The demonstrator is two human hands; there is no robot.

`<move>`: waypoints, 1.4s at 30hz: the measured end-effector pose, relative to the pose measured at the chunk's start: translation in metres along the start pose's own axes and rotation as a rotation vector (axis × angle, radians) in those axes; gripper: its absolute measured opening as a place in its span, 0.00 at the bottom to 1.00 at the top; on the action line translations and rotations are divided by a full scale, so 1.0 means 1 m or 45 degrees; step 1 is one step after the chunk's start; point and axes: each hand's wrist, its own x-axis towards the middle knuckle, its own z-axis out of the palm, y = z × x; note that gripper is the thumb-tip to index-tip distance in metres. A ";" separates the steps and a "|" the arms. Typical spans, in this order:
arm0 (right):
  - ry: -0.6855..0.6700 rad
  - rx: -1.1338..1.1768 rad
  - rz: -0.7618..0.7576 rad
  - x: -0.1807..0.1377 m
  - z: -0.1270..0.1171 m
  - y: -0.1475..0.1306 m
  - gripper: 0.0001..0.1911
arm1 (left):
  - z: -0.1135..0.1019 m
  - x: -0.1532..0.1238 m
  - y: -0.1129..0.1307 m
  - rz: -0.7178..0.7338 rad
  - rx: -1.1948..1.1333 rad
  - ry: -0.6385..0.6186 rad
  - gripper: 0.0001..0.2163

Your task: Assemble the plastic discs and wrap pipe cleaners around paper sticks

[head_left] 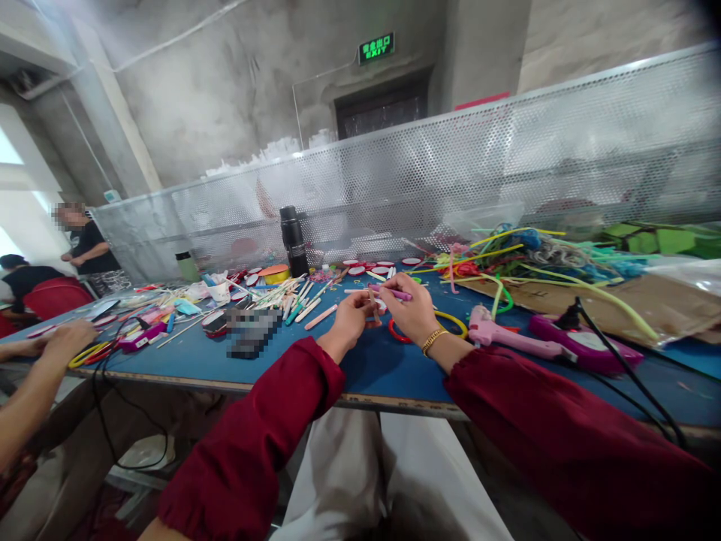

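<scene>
From the head camera, we are pinching a thin pink stick [388, 293] between our right hand [414, 308] and left hand [350, 315], both closed on it above the blue table [388, 368] (rings [451, 321] lying beneath, glue gun [507, 336] resting nearby within reach).

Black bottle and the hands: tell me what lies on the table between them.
In the head view, loose pastel sticks and red-rimmed round caps lie on the blue table between the black bottle and the hands.
</scene>
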 end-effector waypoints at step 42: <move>-0.007 -0.070 -0.025 0.002 0.002 0.003 0.04 | -0.004 0.001 0.000 -0.052 0.012 0.039 0.11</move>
